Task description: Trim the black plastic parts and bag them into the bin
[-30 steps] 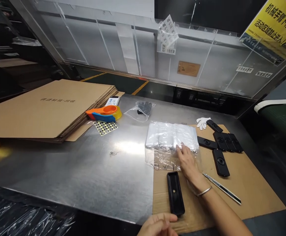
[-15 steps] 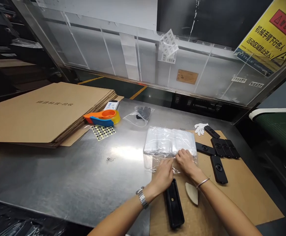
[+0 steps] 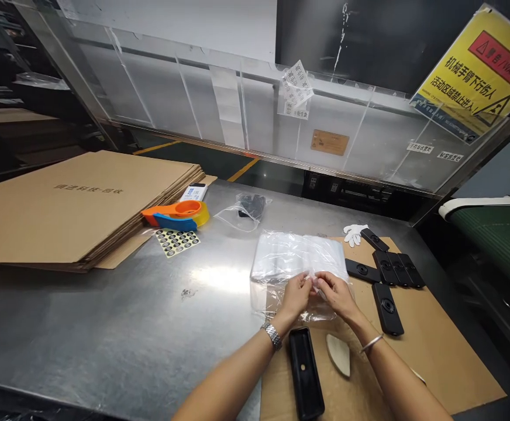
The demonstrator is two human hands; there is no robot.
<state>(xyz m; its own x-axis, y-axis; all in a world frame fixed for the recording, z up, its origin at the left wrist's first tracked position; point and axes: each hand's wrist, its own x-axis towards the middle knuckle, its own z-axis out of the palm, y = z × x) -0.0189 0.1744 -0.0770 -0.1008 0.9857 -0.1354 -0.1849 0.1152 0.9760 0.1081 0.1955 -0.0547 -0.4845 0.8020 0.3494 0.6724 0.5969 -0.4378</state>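
Note:
Both of my hands meet over the near side of a stack of clear plastic bags [image 3: 281,257]. My left hand [image 3: 296,295], with a metal watch at the wrist, pinches a bit of clear plastic film. The fingertips of my right hand [image 3: 334,292] are closed on the same film, right beside the left ones. Loose film spreads under both hands. Just below them on the cardboard sheet [image 3: 448,351] lies a long black plastic tray-like part [image 3: 306,374], hollow side up, with a small hole. A pale wedge-shaped piece [image 3: 339,355] rests to its right.
Several black rectangular parts [image 3: 387,308] with round centres lie at the right, near a white glove [image 3: 355,235]. Flattened cardboard boxes [image 3: 83,204] are stacked at the left, beside an orange tape dispenser [image 3: 180,214] and a sticker sheet [image 3: 178,241]. A bagged dark item [image 3: 251,206] sits behind.
My hands have come together, fingertips now meeting on the film, where before they lay flatter on the bags. The view has shifted slightly.

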